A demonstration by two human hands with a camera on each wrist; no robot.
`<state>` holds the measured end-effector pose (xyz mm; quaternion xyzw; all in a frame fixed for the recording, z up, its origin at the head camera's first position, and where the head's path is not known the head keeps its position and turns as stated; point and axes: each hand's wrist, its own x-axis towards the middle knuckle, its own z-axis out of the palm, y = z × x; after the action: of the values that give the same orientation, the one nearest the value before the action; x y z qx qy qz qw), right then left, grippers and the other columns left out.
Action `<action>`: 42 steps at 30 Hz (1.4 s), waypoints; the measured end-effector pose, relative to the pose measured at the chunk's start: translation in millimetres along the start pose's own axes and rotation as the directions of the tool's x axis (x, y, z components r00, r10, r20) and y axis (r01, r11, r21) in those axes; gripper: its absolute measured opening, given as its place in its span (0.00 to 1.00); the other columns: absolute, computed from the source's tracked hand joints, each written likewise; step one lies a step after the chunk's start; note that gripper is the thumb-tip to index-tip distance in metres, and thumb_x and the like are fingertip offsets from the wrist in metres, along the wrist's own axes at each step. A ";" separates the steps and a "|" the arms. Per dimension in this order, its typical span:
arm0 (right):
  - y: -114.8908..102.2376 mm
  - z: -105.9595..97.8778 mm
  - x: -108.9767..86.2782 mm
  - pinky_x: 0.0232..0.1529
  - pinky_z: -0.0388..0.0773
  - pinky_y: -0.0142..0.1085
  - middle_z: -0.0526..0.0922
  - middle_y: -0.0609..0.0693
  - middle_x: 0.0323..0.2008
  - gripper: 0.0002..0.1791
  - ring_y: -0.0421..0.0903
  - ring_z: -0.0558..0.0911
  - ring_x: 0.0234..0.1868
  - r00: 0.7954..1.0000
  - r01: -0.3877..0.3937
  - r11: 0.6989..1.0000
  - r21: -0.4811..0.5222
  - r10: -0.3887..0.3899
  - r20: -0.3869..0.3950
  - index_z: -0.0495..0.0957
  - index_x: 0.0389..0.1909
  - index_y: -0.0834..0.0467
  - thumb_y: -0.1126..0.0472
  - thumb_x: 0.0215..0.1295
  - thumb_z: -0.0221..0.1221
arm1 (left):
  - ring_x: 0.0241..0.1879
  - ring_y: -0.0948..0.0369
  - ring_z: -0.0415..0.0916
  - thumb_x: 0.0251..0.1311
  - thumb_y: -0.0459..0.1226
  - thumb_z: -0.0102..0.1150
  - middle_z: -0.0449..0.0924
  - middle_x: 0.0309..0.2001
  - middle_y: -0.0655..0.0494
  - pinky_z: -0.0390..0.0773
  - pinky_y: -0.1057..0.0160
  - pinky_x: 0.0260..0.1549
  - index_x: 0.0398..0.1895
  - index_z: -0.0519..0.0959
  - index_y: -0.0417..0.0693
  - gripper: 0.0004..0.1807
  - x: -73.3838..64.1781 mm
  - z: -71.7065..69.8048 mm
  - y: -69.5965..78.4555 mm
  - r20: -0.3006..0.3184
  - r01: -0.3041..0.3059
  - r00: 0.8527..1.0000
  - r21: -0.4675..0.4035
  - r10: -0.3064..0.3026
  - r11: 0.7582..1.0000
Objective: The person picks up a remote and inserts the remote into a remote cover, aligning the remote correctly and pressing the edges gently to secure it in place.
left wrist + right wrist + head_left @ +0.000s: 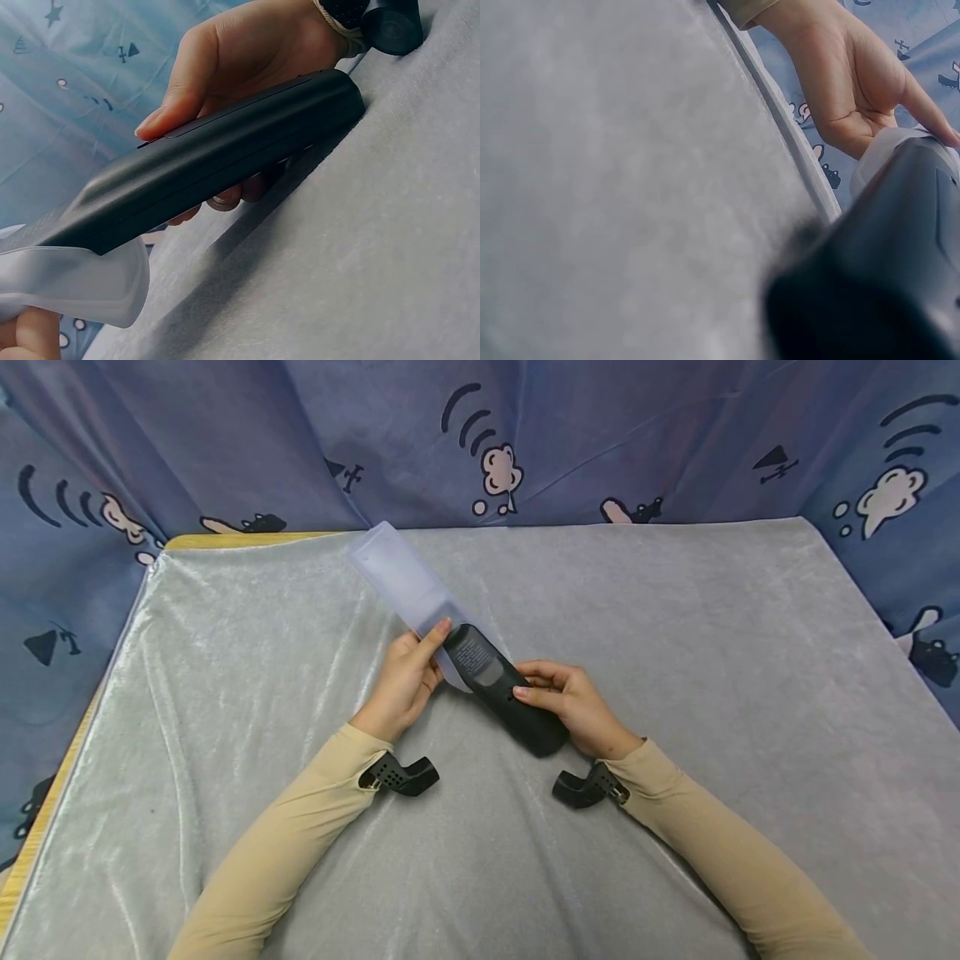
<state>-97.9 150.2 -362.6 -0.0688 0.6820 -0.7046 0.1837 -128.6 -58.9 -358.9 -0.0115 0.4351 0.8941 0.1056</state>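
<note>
A black remote control (504, 692), its back with a printed label turned up, slants across the middle of the head view. Its upper end lies at the mouth of a translucent, pale remote cover (401, 575), which extends away to the upper left. My left hand (405, 681) pinches the cover near that mouth, thumb on top. My right hand (566, 703) grips the remote's lower half, thumb on its back and fingers beneath. In the left wrist view the cover's rim (124, 281) wraps under the remote's end. How far the remote sits inside is partly hidden.
Grey velvety cloth (712, 635) covers the table, with a yellow table edge (247, 539) showing at the back left. A blue patterned curtain (600, 435) hangs behind and at the sides. Black wrist mounts (405, 775) stick out from both sleeves.
</note>
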 end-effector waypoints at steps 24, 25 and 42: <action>-0.9 0.1 0.2 0.34 0.81 0.32 0.83 0.47 0.35 0.19 0.41 0.81 0.33 0.999 -0.033 0.999 0.009 0.033 0.024 0.69 0.54 0.72 0.71 0.63 0.56 | 0.34 0.62 0.80 0.72 0.34 0.41 0.81 0.35 0.54 0.80 0.66 0.35 0.42 0.69 0.41 0.07 -0.5 -0.7 2.6 0.020 0.020 1.000 -0.001 -0.020 1.000; -0.9 0.0 0.2 0.34 0.80 0.32 0.82 0.47 0.35 0.19 0.41 0.81 0.33 0.999 -0.038 0.999 0.004 0.038 0.027 0.69 0.54 0.72 0.70 0.62 0.56 | 0.34 0.62 0.80 0.72 0.34 0.41 0.81 0.34 0.55 0.80 0.66 0.35 0.42 0.69 0.41 0.07 -0.3 -0.9 3.6 0.017 0.019 1.000 -0.003 -0.018 1.000; 1.8 -3.7 2.1 0.35 0.80 0.31 0.82 0.48 0.36 0.18 0.40 0.82 0.35 0.997 -0.024 0.998 -0.055 0.028 0.071 0.70 0.50 0.75 0.73 0.60 0.57 | 0.34 0.62 0.80 0.71 0.32 0.41 0.81 0.35 0.54 0.80 0.67 0.36 0.41 0.70 0.40 0.06 0.7 -4.3 9.3 0.014 0.001 1.000 -0.013 -0.001 1.000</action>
<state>-100.9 152.9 -364.9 -0.0903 0.6944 -0.6806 0.2154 -131.4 -67.7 -354.4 -0.0059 0.4287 0.8968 0.1090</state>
